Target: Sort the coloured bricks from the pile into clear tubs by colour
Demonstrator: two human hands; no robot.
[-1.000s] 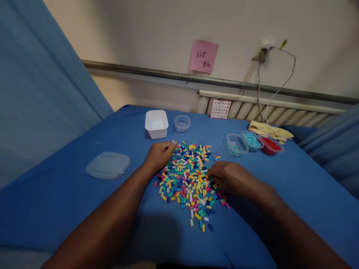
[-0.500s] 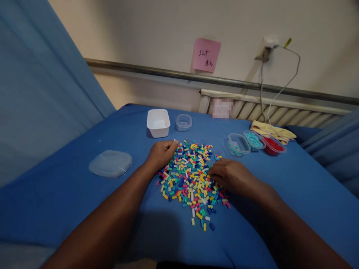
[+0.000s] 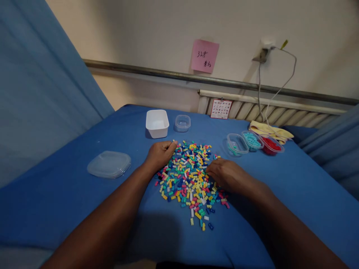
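Compared with the frame of one second ago, the right hand [image 3: 228, 173] has moved slightly to the left and farther from the person, while the left hand [image 3: 159, 155] stays at the same place. From the head view, one pile of small colourful bricks [image 3: 190, 183] lies on the blue cloth [image 3: 70, 198], between the two hands. Left fingers are curled, with the thumb near them, at the far left edge of the pile; I cannot tell if they pinch a brick. Right fingers are bent down close together over the right side, and their tips are too dark to tell what they hold. Behind the pile stand a white container [image 3: 157, 132] and a small clear container [image 3: 182, 127]. To the right, three clear tubs [image 3: 240, 151] stand in a row beside a yellow cloth [image 3: 266, 129]; stacked lids [image 3: 109, 164] lie to the left.
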